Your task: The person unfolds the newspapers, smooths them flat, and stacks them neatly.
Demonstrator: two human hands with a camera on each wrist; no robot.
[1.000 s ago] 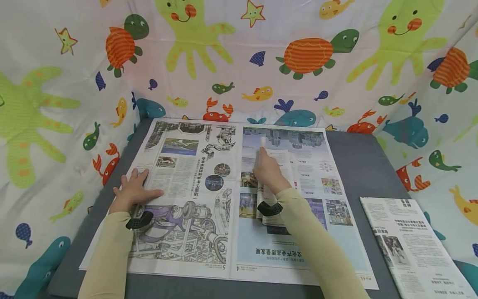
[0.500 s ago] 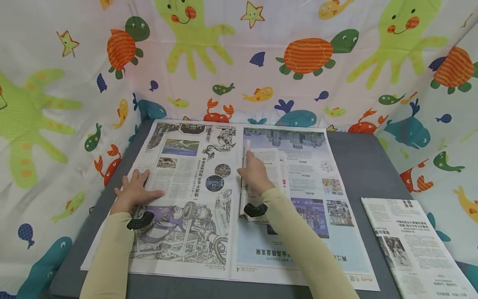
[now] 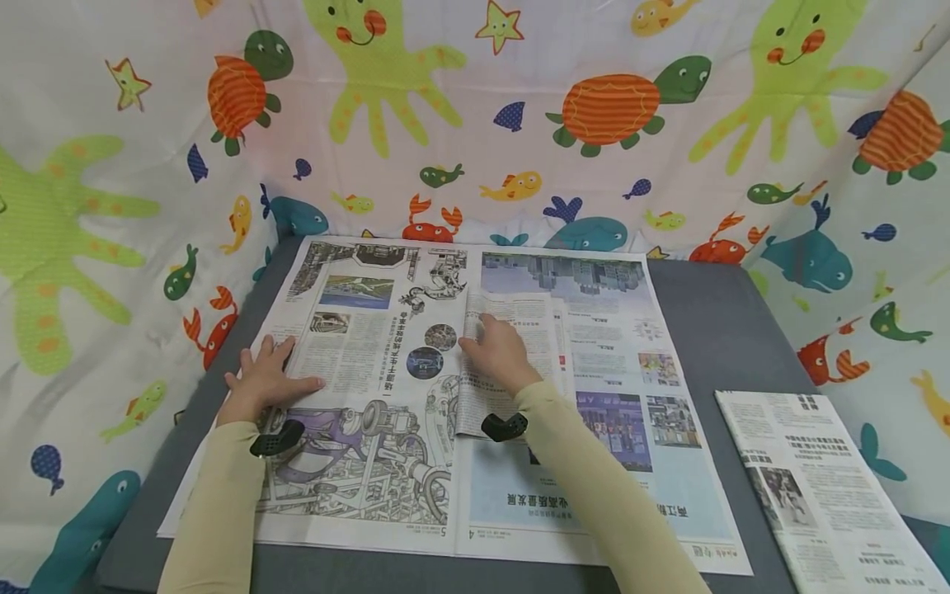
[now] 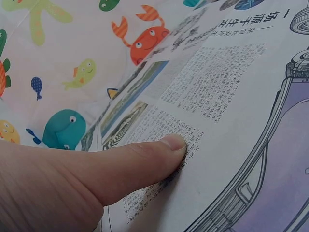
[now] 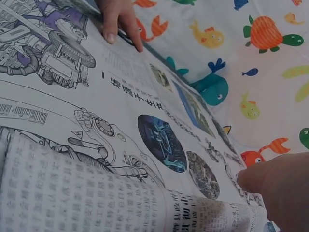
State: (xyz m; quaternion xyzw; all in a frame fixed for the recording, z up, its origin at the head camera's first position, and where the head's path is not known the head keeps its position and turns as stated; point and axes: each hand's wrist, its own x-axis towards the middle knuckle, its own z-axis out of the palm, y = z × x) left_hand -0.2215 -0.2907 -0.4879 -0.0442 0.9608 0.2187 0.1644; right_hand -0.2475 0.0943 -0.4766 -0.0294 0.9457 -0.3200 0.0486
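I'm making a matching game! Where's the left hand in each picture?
Head: left hand is left of centre, on the open newspaper.
Left wrist: its thumb, lower left.
Right wrist: its fingers, top, left of centre.
Shared landmark: the purple drawing.

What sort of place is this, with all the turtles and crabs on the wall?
Probably a tabletop work corner indoors, though I can't tell which room. There's a gray tabletop, an open newspaper spread on it, and sea-animal cloth behind and at both sides.
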